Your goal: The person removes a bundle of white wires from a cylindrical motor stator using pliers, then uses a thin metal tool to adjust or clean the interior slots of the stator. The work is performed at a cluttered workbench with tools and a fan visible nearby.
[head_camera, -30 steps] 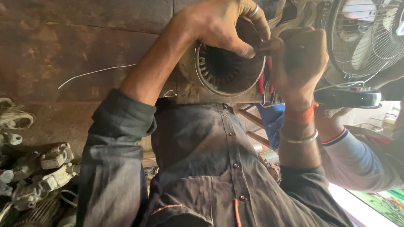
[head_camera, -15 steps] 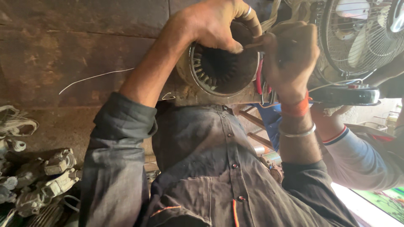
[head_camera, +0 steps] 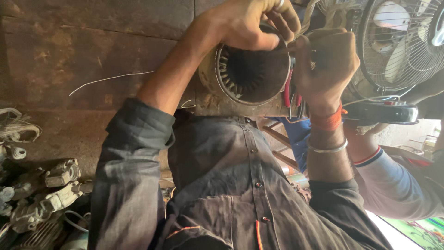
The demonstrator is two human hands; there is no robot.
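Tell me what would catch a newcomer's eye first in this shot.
First, the round motor stator at top centre, its slotted dark bore facing the camera. The left hand grips its upper rim, while the right hand presses against its right side, seemingly holding red-handled pliers. Behind the right hand, at top right, stands a wire-caged fan, and a heap of grey metal parts lies at lower left.

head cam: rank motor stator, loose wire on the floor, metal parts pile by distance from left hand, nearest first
1. Motor stator: gripped by the left hand, top centre.
2. Loose wire: on the floor, left of the forearm.
3. Metal parts pile: bottom-left corner.
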